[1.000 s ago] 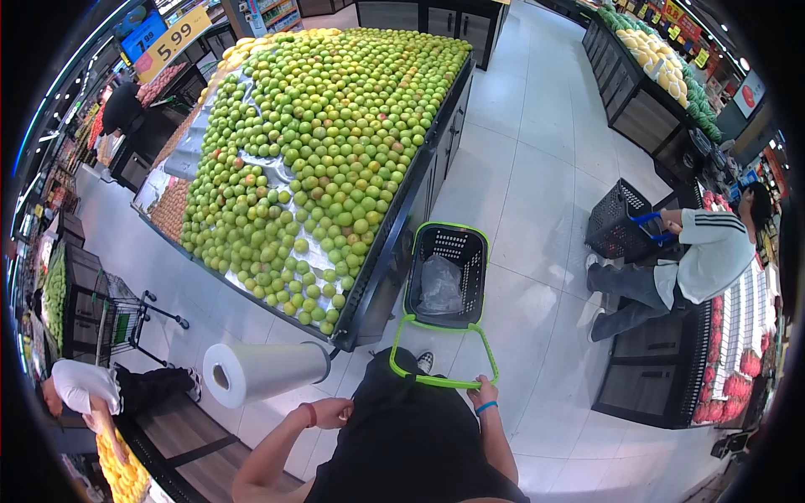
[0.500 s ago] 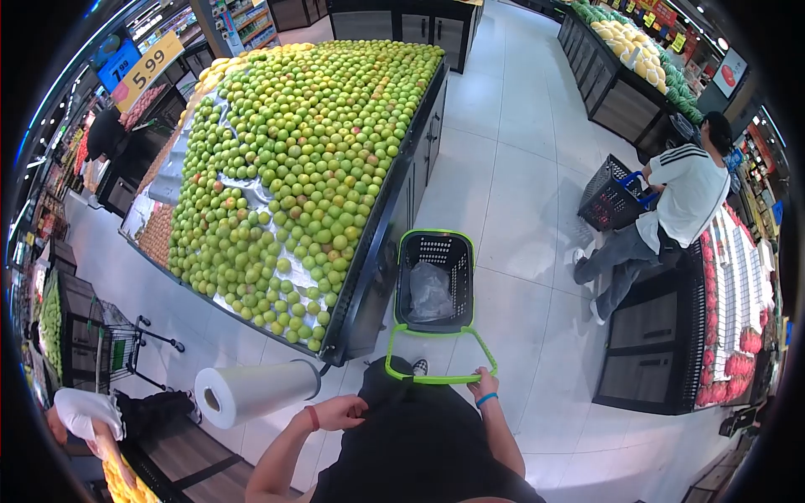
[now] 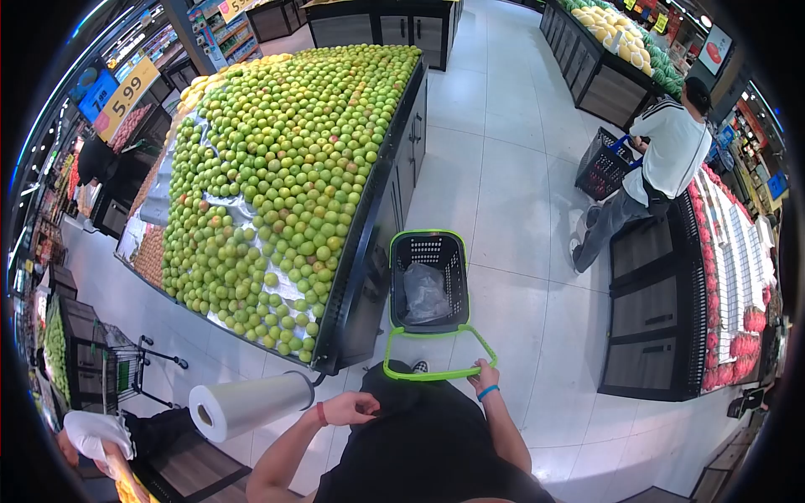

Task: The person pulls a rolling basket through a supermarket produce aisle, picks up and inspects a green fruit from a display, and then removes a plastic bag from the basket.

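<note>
My right hand (image 3: 483, 377) is closed round the right end of the bright green handle (image 3: 432, 373) of a black shopping basket (image 3: 457, 289). Inside the basket lies a crumpled clear plastic bag (image 3: 426, 293); what it contains is hard to make out. My left hand (image 3: 352, 408) is held in front of my dark clothing, its fingers curled in, and nothing shows in them. Just left of it is a roll of clear plastic bags (image 3: 251, 406) on a holder at the corner of the fruit stand. Green round fruit (image 3: 268, 176) is heaped on that stand.
A person (image 3: 671, 142) in a white top stands at right by a dragon fruit display (image 3: 729, 293), near a dark basket (image 3: 605, 163). Another person (image 3: 96, 432) is at lower left, near a cart (image 3: 130, 369). Tiled floor (image 3: 511, 243) runs between the stands.
The view has shifted, and the fruit stand sits slightly further left. The person in white at right has moved a little further ahead. My right hand keeps its grip on the handle.
</note>
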`<state>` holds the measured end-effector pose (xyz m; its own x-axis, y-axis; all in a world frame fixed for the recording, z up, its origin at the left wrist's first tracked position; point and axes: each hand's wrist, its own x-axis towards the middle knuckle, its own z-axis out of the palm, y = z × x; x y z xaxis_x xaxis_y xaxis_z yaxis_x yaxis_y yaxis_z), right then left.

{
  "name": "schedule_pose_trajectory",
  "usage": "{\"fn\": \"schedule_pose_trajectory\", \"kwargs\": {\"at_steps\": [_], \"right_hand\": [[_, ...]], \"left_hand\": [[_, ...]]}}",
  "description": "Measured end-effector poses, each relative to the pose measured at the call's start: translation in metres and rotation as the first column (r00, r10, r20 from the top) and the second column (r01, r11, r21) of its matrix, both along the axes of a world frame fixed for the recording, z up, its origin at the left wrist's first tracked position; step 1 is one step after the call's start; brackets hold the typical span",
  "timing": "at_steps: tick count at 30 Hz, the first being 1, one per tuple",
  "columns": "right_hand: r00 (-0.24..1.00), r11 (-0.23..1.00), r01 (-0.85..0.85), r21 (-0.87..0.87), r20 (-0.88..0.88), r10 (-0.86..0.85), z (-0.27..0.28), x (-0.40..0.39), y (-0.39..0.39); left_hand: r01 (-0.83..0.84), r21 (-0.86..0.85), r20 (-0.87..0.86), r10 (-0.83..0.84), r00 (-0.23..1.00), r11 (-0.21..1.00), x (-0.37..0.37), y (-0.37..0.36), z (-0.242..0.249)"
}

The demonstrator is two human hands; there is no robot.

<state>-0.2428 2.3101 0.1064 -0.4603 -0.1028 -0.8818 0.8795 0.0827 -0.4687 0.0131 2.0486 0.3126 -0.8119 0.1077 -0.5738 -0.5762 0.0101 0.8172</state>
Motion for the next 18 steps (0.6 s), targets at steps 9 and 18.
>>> {"fn": "schedule_pose_trajectory", "kwargs": {"at_steps": [9, 18], "right_hand": [[1.0, 1.0, 0.012, -0.025, 0.007, -0.012, 0.009, -0.009, -0.009], [0.958, 0.959, 0.283, -0.003, 0.036, -0.283, -0.001, -0.011, -0.025]], "left_hand": [[0.065, 0.093, 0.026, -0.068, 0.997, 0.993, -0.027, 0.007, 0.004], [0.079, 0.127, 0.063, -0.087, 0.994, 0.989, -0.022, 0.011, 0.001]]}}
